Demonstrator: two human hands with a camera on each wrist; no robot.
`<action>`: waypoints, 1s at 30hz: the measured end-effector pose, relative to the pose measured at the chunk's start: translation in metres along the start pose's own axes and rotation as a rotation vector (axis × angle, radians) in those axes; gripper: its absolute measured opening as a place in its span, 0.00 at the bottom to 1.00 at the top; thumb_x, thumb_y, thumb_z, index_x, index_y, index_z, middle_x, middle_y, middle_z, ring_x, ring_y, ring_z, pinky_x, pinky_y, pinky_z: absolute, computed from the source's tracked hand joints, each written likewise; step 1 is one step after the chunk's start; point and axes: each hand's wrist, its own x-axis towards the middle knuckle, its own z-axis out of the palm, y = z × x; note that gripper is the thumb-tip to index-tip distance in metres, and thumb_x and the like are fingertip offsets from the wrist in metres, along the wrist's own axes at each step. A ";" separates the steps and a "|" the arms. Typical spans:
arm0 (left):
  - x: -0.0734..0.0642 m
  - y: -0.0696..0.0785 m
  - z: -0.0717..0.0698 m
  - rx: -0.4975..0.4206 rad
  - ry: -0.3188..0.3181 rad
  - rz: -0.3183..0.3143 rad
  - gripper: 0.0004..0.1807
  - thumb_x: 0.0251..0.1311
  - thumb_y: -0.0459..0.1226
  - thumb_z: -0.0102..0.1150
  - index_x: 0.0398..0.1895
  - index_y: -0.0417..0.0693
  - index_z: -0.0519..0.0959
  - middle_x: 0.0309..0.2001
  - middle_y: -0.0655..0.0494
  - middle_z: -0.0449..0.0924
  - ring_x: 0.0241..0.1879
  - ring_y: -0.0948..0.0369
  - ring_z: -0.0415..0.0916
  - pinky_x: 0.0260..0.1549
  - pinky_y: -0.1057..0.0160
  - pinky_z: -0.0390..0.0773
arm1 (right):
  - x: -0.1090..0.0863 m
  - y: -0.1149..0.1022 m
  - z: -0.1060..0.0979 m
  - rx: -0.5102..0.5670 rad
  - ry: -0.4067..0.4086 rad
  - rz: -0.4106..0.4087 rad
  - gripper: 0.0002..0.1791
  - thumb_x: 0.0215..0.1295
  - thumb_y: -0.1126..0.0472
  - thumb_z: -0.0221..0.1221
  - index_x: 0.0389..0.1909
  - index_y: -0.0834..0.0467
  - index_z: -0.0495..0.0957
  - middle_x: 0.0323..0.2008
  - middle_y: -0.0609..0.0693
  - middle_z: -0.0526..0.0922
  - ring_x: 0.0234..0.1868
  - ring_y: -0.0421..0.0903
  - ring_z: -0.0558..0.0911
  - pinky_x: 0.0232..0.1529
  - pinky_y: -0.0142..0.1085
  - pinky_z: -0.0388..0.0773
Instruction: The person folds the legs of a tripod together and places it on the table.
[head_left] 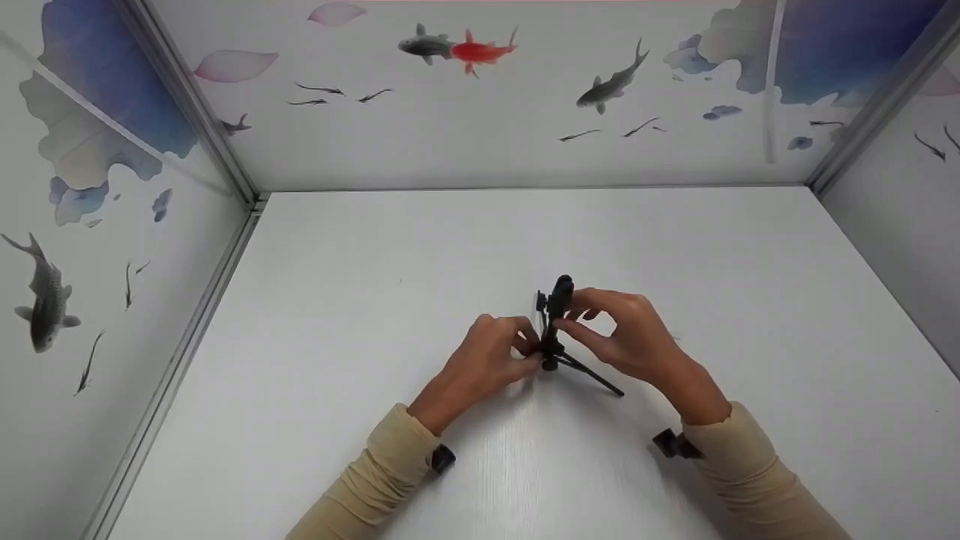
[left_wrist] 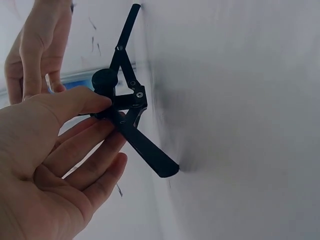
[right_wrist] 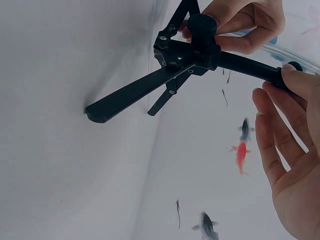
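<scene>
A small black tripod (head_left: 559, 298) stands on the white table with its legs spread. My left hand (head_left: 491, 351) pinches it low down, near the leg joint; in the left wrist view the thumb lies beside a round knob (left_wrist: 104, 80). One flat leg (left_wrist: 150, 152) reaches down to the table surface. My right hand (head_left: 634, 337) holds the upper end of the tripod between thumb and fingers. In the right wrist view, a straight centre tube (right_wrist: 247, 65) runs from the hub to that hand, whose other fingers are extended.
The white tabletop (head_left: 360, 255) is bounded by a back panel (head_left: 510, 150) and side panels printed with fish and petals. Grey metal framing (head_left: 180, 352) runs along the left edge. Dark small cameras (head_left: 442, 459) sit at both wrists, under beige sleeves.
</scene>
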 end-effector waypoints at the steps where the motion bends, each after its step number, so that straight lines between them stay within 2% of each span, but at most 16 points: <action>1: 0.000 0.000 0.000 -0.003 0.001 -0.003 0.06 0.64 0.33 0.72 0.43 0.43 0.90 0.36 0.53 0.95 0.42 0.65 0.92 0.35 0.73 0.76 | 0.000 0.000 0.000 -0.001 -0.001 0.001 0.14 0.66 0.66 0.75 0.50 0.56 0.87 0.42 0.42 0.93 0.40 0.39 0.91 0.44 0.32 0.86; 5: 0.000 0.000 0.001 -0.040 0.007 -0.021 0.06 0.63 0.32 0.72 0.42 0.44 0.90 0.35 0.53 0.95 0.42 0.65 0.92 0.39 0.70 0.80 | -0.001 0.000 0.000 -0.010 0.001 0.003 0.14 0.65 0.66 0.76 0.50 0.56 0.87 0.41 0.42 0.93 0.40 0.39 0.91 0.45 0.30 0.86; 8: -0.002 0.000 0.001 -0.093 0.016 -0.051 0.06 0.62 0.33 0.74 0.41 0.45 0.90 0.35 0.54 0.95 0.42 0.66 0.92 0.52 0.63 0.81 | -0.001 -0.001 0.000 -0.001 -0.004 0.013 0.14 0.66 0.66 0.75 0.50 0.55 0.87 0.41 0.42 0.93 0.40 0.38 0.90 0.45 0.29 0.85; 10: -0.003 -0.001 0.001 -0.131 0.024 -0.074 0.06 0.61 0.33 0.74 0.41 0.46 0.90 0.35 0.54 0.95 0.42 0.67 0.92 0.61 0.56 0.79 | -0.001 -0.002 0.001 0.011 -0.009 0.020 0.14 0.66 0.65 0.75 0.50 0.55 0.87 0.42 0.41 0.93 0.40 0.38 0.91 0.45 0.30 0.85; 12: -0.003 -0.001 0.001 -0.163 0.033 -0.089 0.06 0.61 0.33 0.75 0.41 0.46 0.90 0.35 0.54 0.95 0.41 0.67 0.92 0.65 0.54 0.77 | 0.000 -0.003 0.000 0.022 -0.014 0.028 0.13 0.67 0.65 0.74 0.51 0.54 0.87 0.42 0.41 0.93 0.41 0.38 0.91 0.45 0.31 0.86; 17: -0.003 -0.002 0.001 -0.198 0.048 -0.079 0.06 0.61 0.32 0.75 0.40 0.45 0.90 0.36 0.53 0.95 0.39 0.66 0.93 0.63 0.55 0.81 | 0.001 -0.004 0.000 0.021 -0.010 0.027 0.13 0.67 0.65 0.75 0.51 0.55 0.88 0.42 0.42 0.93 0.41 0.38 0.91 0.44 0.35 0.87; 21: -0.003 -0.002 0.000 -0.184 0.061 -0.062 0.06 0.60 0.32 0.75 0.39 0.46 0.90 0.35 0.54 0.95 0.41 0.66 0.93 0.66 0.52 0.77 | 0.001 -0.004 0.000 0.008 -0.008 0.017 0.12 0.67 0.65 0.75 0.49 0.55 0.88 0.41 0.41 0.93 0.40 0.38 0.91 0.44 0.32 0.86; 26: -0.001 -0.003 0.001 -0.169 0.079 -0.043 0.05 0.60 0.32 0.75 0.39 0.46 0.90 0.34 0.54 0.94 0.39 0.65 0.93 0.64 0.53 0.79 | 0.001 -0.003 0.000 -0.008 -0.007 0.015 0.12 0.67 0.65 0.75 0.49 0.55 0.87 0.41 0.41 0.93 0.40 0.38 0.91 0.45 0.28 0.85; 30: -0.001 -0.002 0.001 -0.158 0.079 -0.043 0.05 0.60 0.32 0.75 0.39 0.46 0.90 0.34 0.54 0.94 0.39 0.66 0.93 0.64 0.52 0.78 | 0.000 -0.003 0.000 -0.012 -0.010 0.027 0.12 0.67 0.64 0.75 0.49 0.55 0.87 0.41 0.41 0.93 0.40 0.38 0.91 0.45 0.29 0.86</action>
